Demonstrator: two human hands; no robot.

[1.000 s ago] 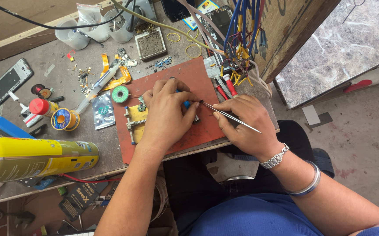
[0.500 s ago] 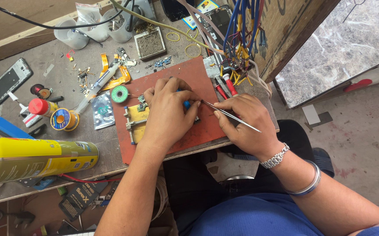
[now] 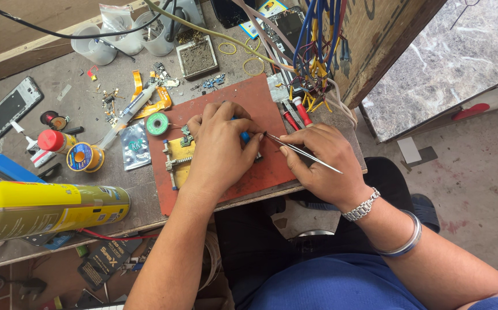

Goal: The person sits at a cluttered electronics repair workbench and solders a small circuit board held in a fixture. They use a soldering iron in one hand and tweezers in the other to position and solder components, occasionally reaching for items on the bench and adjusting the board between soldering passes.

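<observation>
Head view, looking down on a cluttered desk point(image 3: 76, 109). Left hand point(image 3: 217, 146) laid palm-down over a yellow board holder point(image 3: 179, 162) at the centre of a red work mat point(image 3: 243, 178), probably to steady the workpiece; fingers curled over a small blue object point(image 3: 244, 136), the grip apparently closed on it, though mostly hidden by the knuckles. Right hand point(image 3: 321, 163) at 3 o'clock of the left, grip closed pencil-fashion on thin metal tweezers point(image 3: 300, 152), tips aimed toward 9 o'clock and meeting the spot just beside the left fingertips, a hold suited to fine placement. Workpiece itself largely covered by the left hand: only the holder's yellow frame and metal clamps visible at 9 o'clock of the palm.

Green solder-wick reel point(image 3: 157, 123) at 10 o'clock of the mat, just off its edge. Syringe point(image 3: 128, 115) and silver pouch point(image 3: 134, 150) further toward 9 o'clock. Yellow spray can point(image 3: 48, 208) lying on its side at 8 o'clock, well apart. Phone frame point(image 3: 8, 109) at the far 9 o'clock edge. Bundle of blue and yellow leads point(image 3: 318, 51) hanging at 1 o'clock, red-handled tools point(image 3: 295, 112) beneath, near the right hand.
</observation>
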